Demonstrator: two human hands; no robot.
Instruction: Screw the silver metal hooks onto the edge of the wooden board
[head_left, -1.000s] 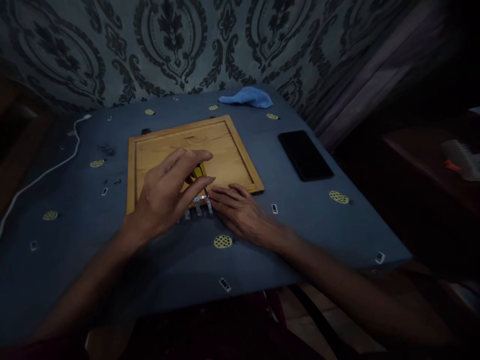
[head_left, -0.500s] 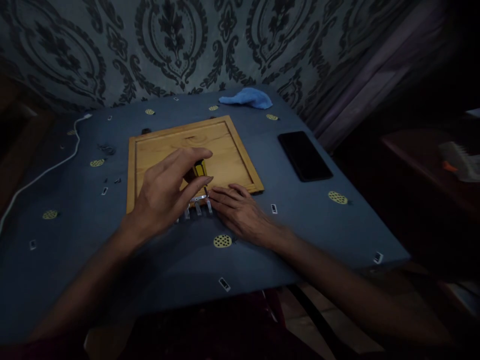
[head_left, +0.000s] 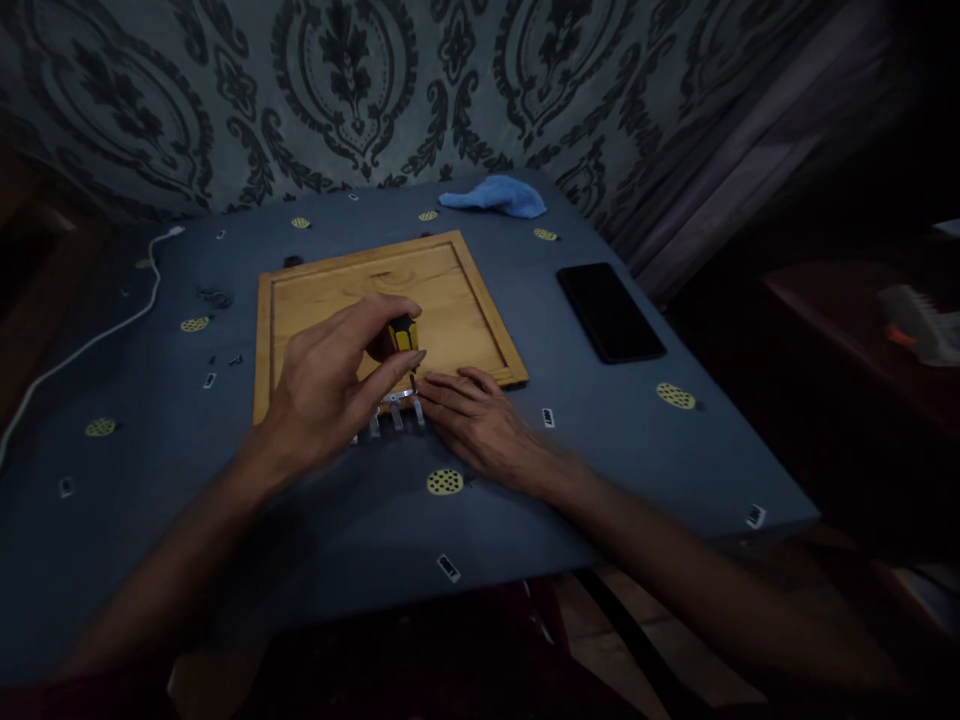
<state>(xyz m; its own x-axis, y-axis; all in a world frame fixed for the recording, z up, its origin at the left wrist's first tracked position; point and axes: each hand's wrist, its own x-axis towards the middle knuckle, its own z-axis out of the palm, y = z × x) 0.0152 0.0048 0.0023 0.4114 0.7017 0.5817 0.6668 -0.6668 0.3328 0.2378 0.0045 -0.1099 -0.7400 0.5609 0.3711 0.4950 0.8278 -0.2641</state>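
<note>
Over the near edge of the wooden frame point(head_left: 341, 275), your left hand point(head_left: 330, 385) grips a screwdriver point(head_left: 403, 336) with a yellow-and-black handle; thumb and fingers are curled loosely about the handle, not fully closed, and the handle's top shows between the fingertips. Its shaft runs down toward a small metal bracket point(head_left: 396, 408) lying on the frame's front rail, with several metal prongs hanging over the rail onto the desk point(head_left: 187, 480). Whether the tip is touching the bracket cannot be told in this dim light.

Your right hand point(head_left: 480, 425) lies flat, palm down, fingers stretched, just right of the bracket; its fingertips touch or nearly touch the bracket's right end. It grasps nothing.

Frame sits mid-desk, flat. A black phone point(head_left: 610, 311) lies to its right, well apart. A blue cloth point(head_left: 495, 195) is bunched at the far edge. A white cable point(head_left: 90, 340) trails along the left side. Small yellow perforated discs point(head_left: 445, 482) are scattered about, one just below your right wrist.
</note>
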